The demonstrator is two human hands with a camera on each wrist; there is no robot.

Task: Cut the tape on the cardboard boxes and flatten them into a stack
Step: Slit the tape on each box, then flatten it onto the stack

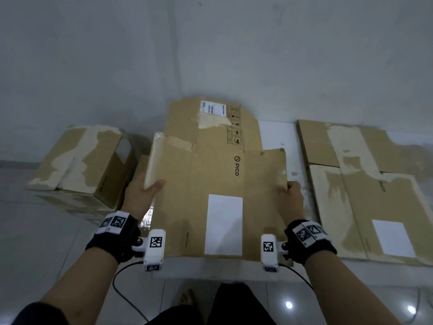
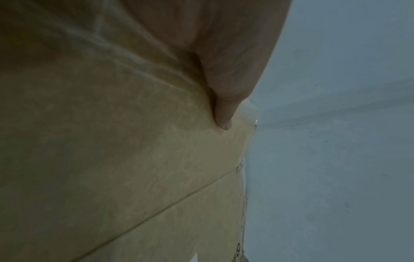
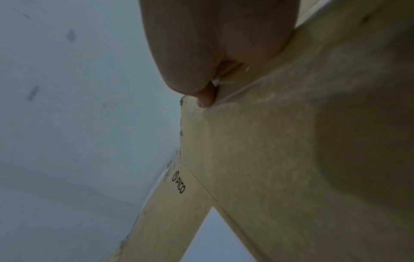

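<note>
Hands grip one flattened box point(image 1: 215, 184) held above the floor point(image 1: 42, 242): the left hand point(image 1: 140, 195) pinches its edge at 9 o'clock, thumb on top, and the right hand point(image 1: 290, 200) clasps the opposite edge at 3 o'clock. A box still standing point(image 1: 79, 165) sits on the floor out at 9 o'clock. A flat stack point(image 1: 365, 191) lies at 3 o'clock.

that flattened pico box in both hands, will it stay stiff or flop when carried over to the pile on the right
The flattened box probably holds fairly flat across its panels, since the left hand and right hand grip opposite edges. It will likely hinge at the creases; the far flap already angles away. It seems light for its size. The torn tape patches look rough rather than slippery.
</note>
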